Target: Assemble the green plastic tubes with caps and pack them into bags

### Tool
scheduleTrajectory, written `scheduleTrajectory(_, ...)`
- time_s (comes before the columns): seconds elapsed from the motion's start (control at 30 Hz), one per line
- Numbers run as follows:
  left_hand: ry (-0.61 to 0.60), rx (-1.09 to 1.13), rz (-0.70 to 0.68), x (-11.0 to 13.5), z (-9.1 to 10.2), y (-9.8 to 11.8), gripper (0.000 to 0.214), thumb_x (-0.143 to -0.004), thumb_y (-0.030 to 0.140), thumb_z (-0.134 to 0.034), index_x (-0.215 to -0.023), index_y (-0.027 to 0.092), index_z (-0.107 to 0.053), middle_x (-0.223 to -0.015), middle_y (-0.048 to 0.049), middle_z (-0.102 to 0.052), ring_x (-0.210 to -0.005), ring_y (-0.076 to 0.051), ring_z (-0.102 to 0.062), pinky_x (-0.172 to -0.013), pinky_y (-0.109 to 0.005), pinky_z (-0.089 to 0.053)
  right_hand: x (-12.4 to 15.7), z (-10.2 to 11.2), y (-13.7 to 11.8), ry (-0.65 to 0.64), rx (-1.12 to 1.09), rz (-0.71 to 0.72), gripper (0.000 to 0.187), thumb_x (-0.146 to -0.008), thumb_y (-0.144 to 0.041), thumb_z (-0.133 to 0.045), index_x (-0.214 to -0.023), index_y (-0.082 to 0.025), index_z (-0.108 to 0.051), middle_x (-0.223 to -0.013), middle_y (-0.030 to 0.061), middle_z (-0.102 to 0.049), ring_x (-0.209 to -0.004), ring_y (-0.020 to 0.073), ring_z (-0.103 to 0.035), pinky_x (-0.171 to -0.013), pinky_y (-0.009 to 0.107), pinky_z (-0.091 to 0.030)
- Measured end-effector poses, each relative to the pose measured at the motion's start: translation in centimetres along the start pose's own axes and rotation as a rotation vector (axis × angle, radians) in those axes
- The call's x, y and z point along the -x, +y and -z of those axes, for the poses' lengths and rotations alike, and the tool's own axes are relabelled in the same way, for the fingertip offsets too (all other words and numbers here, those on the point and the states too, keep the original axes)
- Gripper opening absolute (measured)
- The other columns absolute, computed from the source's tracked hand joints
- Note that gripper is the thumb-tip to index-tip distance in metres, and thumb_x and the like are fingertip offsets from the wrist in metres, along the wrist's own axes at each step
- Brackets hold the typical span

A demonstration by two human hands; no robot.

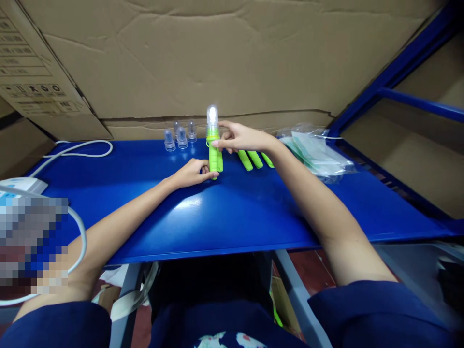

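Note:
A lime-green torch-like light (213, 155) with a clear domed cap (212, 116) stands upright just above the blue table. My left hand (195, 173) pinches its lower end between thumb and fingers. Around the upper part of the green body, just under the clear cap, my right hand (234, 137) has its thumb and fingers closed. Behind the light, another green piece (220, 162) shows in part. Several similar green bodies (245, 161) lie to the right, partly covered by my right hand and forearm. Left of the light stand several loose clear caps (181, 138).
Clear plastic bags with pale green contents (311, 150) lie at the right back of the blue table (224, 217). A white cable (83, 145) loops at the left. A cardboard wall (217, 63) closes the back, and a blue metal frame (416, 99) rises on the right.

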State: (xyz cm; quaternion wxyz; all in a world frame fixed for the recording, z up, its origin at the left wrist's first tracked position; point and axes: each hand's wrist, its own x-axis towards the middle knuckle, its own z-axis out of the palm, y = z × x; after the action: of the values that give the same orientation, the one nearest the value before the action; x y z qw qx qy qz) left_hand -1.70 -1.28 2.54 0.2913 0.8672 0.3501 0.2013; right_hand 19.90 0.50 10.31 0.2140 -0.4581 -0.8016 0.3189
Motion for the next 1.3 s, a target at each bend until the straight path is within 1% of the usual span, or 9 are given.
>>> scheduleTrajectory(0.17,0.008,-0.002,0.01,0.0,-0.2,0.1,0.04,-0.087,0.052,-0.068,-0.073,0.016,-0.059,-0.064,0.0015,-0.057,-0.059,-0.01,-0.048,-0.059,-0.026,-0.031,0.2,-0.5,0.2,-0.126,-0.044,-0.092,0.101,-0.078,-0.02,-0.085,-0.16,-0.015,-0.026,-0.085,0.0012,-0.076,-0.066,0.0173,-0.068,-0.055,0.025,-0.053)
scheduleTrajectory(0.33,0.064,-0.02,0.031,-0.1,-0.4,-0.2,0.044,-0.086,0.054,-0.068,-0.067,0.017,-0.054,-0.059,0.0035,-0.052,-0.056,-0.009,-0.042,-0.057,-0.027,-0.028,-0.1,-1.7,0.5,-0.133,-0.049,-0.118,0.091,-0.079,-0.021,-0.085,-0.154,-0.017,-0.035,-0.069,-0.0037,-0.072,-0.058,0.0161,-0.064,-0.051,0.023,-0.048)
scheduleTrajectory(0.43,0.112,0.006,0.054,-0.2,-0.6,-0.6,0.044,-0.086,0.055,-0.067,-0.067,0.017,-0.054,-0.059,0.004,-0.051,-0.056,-0.009,-0.04,-0.057,-0.027,-0.028,-0.2,-2.2,0.0,-0.098,-0.023,-0.144,0.088,-0.083,-0.02,-0.082,-0.157,-0.017,-0.033,-0.064,-0.006,-0.068,-0.054,0.0147,-0.059,-0.05,0.024,-0.046)
scheduleTrajectory(0.53,0.168,0.027,0.078,-0.3,-0.6,-0.8,0.048,-0.086,0.059,-0.065,-0.066,0.018,-0.052,-0.059,0.0044,-0.049,-0.058,-0.009,-0.038,-0.058,-0.027,-0.028,-0.2,-2.6,-0.6,-0.031,-0.013,-0.138,0.102,-0.084,-0.022,-0.082,-0.164,-0.016,-0.021,-0.066,-0.0057,-0.068,-0.056,0.0154,-0.06,-0.058,0.028,-0.052)
scheduleTrajectory(0.63,0.19,0.035,0.086,-0.3,-0.5,-0.9,0.048,-0.088,0.06,-0.061,-0.065,0.018,-0.052,-0.058,0.0045,-0.047,-0.058,-0.009,-0.037,-0.058,-0.027,-0.028,-0.4,-3.2,-0.2,-0.034,-0.023,-0.11,0.116,-0.084,-0.026,-0.082,-0.167,-0.015,-0.002,-0.065,-0.0072,-0.066,-0.056,0.0159,-0.062,-0.067,0.033,-0.058)
scheduleTrajectory(0.8,0.191,-0.006,0.086,-0.1,-0.2,-1.1,0.047,-0.093,0.056,-0.056,-0.067,0.017,-0.054,-0.058,0.0041,-0.048,-0.059,-0.01,-0.039,-0.061,-0.027,-0.028,-1.3,-4.9,1.9,0.026,-0.081,-0.087,0.111,-0.091,-0.018,-0.071,-0.164,-0.01,0.012,-0.06,-0.0099,-0.062,-0.049,0.0142,-0.062,-0.064,0.032,-0.059)
scheduleTrajectory(0.97,0.196,-0.124,0.077,-0.3,-0.1,-1.5,0.045,-0.098,0.052,-0.052,-0.072,0.017,-0.06,-0.062,0.0014,-0.056,-0.061,-0.013,-0.048,-0.066,-0.029,-0.031,-1.5,-6.1,2.2,0.097,-0.201,-0.082,0.098,-0.091,-0.017,-0.067,-0.162,-0.01,0.0,-0.063,-0.007,-0.064,-0.05,0.0168,-0.067,-0.057,0.029,-0.058)
scheduleTrajectory(1.1,0.187,-0.252,0.084,-0.4,-0.1,-1.4,0.047,-0.102,0.052,-0.048,-0.076,0.017,-0.063,-0.069,-0.0021,-0.065,-0.07,-0.018,-0.058,-0.082,-0.034,-0.037,-1.3,-6.6,2.0,0.152,-0.174,-0.098,0.086,-0.087,-0.016,-0.065,-0.156,-0.01,-0.015,-0.063,-0.0058,-0.065,-0.049,0.0183,-0.067,-0.051,0.03,-0.059)
scheduleTrajectory(1.3,0.139,-0.25,0.089,-0.3,0.6,-1.3,0.047,-0.104,0.051,-0.042,-0.082,0.017,-0.065,-0.073,-0.0025,-0.067,-0.075,-0.02,-0.06,-0.096,-0.04,-0.034,-1.6,-6.8,2.9,0.174,-0.155,-0.117,0.065,-0.091,-0.019,-0.065,-0.146,-0.013,-0.031,-0.062,-0.0052,-0.065,-0.05,0.0173,-0.066,-0.051,0.027,-0.057)
